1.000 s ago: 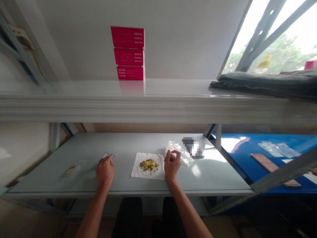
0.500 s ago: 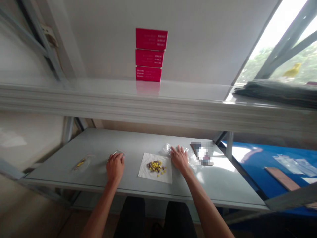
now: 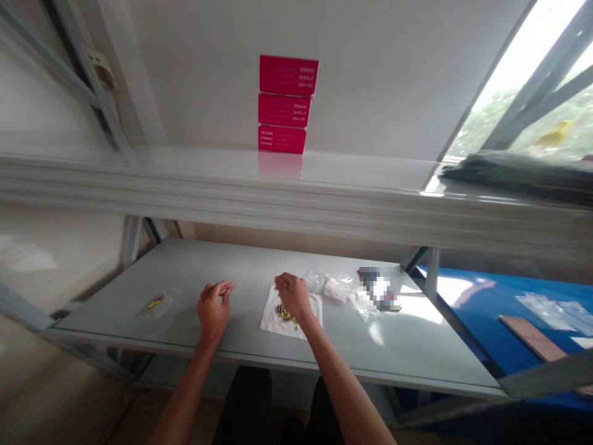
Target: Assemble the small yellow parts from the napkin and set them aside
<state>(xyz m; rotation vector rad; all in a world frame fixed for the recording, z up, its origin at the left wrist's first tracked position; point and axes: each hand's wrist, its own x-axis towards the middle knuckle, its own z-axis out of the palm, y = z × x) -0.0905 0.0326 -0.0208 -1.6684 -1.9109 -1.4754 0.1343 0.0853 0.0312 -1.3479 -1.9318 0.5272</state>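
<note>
My left hand [image 3: 214,307] is above the grey table with thumb and fingers pinched on a small clear plastic bag [image 3: 236,282], whose faint edge shows past the fingertips. Over a white cloth [image 3: 271,320], my right hand [image 3: 294,295] has its fingers curled together; whatever they hold is hidden or too small to name. A pile of small yellow and dark brown pieces [image 3: 286,314] lies on the cloth, partly covered by this hand. To the right of the cloth rest crumpled clear plastic bags [image 3: 316,280] with a pale pinkish bundle [image 3: 337,288] among them.
Another clear bag with yellow pieces [image 3: 155,303] lies at the table's left. A blurred-out item [image 3: 380,287] sits at the right. Above the table's back runs a shelf edge [image 3: 278,201] carrying stacked red boxes [image 3: 285,110]. A blue surface [image 3: 482,327] adjoins on the right.
My right hand has left the plastic bags and moved left over the cloth, its fingers now curled. My left hand has turned slightly, so its pinch shows. The view has shifted a little.
</note>
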